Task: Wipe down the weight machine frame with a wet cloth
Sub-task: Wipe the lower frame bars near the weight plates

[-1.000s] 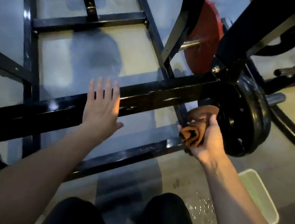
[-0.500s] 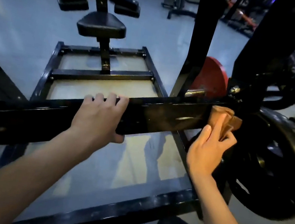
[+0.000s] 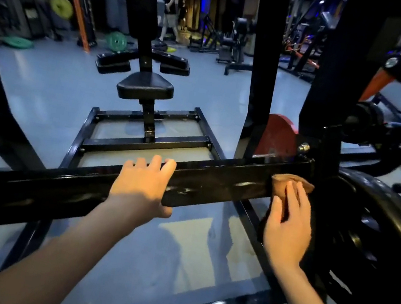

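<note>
Head view: left hand (image 3: 142, 186), fingers curled over frame crossbar (image 3: 218, 181), likely bracing; right hand (image 3: 288, 225), three o'clock, fingers flat, pressing brown cloth (image 3: 284, 185) to bar, wiping.

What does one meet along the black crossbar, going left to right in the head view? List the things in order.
left hand → bare stretch of crossbar → brown cloth under the right hand → black weight plate

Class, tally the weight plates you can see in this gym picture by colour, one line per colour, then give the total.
Black: 1, the big plate beside the cloth.
Red: 1, the plate behind the frame bar.
Green: 2, one leaning, one flat on the floor.
Yellow-green: 1, the raised plate at back left.
Total: 5
</note>
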The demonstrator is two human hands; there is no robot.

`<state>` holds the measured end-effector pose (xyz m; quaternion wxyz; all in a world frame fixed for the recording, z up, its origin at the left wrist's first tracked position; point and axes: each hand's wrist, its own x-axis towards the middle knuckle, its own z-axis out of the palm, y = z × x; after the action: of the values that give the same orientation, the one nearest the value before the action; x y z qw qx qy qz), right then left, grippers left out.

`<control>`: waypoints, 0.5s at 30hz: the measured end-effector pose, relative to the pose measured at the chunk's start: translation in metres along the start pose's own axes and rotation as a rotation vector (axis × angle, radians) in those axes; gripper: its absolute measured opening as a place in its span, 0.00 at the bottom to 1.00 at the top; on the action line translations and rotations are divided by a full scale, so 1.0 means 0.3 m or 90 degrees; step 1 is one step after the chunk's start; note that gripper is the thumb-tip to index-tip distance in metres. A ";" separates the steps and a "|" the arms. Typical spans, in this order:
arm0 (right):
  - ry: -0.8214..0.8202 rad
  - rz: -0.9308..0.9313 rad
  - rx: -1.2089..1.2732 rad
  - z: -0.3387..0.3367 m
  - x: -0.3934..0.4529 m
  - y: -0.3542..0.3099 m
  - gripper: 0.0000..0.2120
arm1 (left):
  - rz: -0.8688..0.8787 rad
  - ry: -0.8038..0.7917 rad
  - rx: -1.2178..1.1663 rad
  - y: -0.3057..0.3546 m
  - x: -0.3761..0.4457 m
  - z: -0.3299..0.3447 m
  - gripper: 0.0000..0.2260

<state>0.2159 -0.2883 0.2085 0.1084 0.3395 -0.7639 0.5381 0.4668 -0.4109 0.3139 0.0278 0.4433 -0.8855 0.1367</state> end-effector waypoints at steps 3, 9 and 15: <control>0.031 0.047 0.041 -0.026 0.094 -0.016 0.20 | -0.012 -0.030 -0.007 0.004 0.002 -0.014 0.39; -0.002 0.024 0.016 0.038 0.039 -0.128 0.23 | 0.002 -0.014 -0.005 -0.001 -0.006 -0.016 0.37; -0.011 0.025 0.004 -0.002 0.000 -0.023 0.20 | 0.011 0.008 0.019 0.001 -0.017 -0.015 0.36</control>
<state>0.2201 -0.2889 0.2137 0.0902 0.3292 -0.7698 0.5394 0.4693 -0.4054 0.3173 0.0258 0.4350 -0.8870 0.1529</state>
